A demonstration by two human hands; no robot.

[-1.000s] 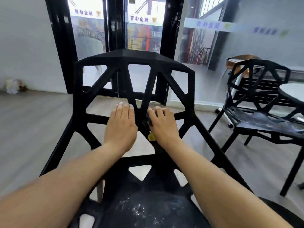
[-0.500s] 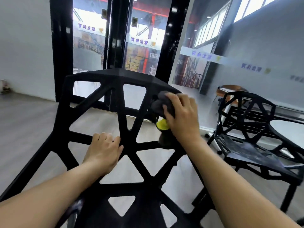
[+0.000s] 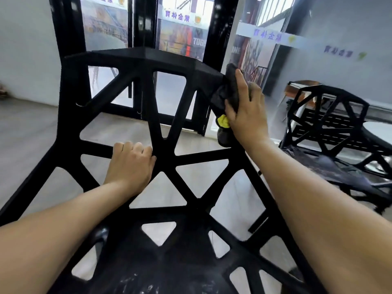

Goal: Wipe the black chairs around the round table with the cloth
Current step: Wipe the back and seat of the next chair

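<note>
A black lattice chair (image 3: 148, 60) fills the view, its backrest facing me. My left hand (image 3: 131, 164) grips a cross strut in the middle of the backrest, fingers curled over it. My right hand (image 3: 246, 111) holds a dark grey cloth (image 3: 224, 92) with a yellow patch against the backrest's upper right corner. Part of the cloth hangs below my palm.
A second black chair (image 3: 331, 124) stands to the right, next to the edge of a white round table (image 3: 379, 126). Behind the chair are black-framed glass doors (image 3: 144, 22) and a grey wood floor (image 3: 31, 132). The seat below me shows pale smears.
My right hand has carried the cloth from the backrest's centre up and right to its top right corner. My left hand has shifted slightly left on the middle strut and stays there.
</note>
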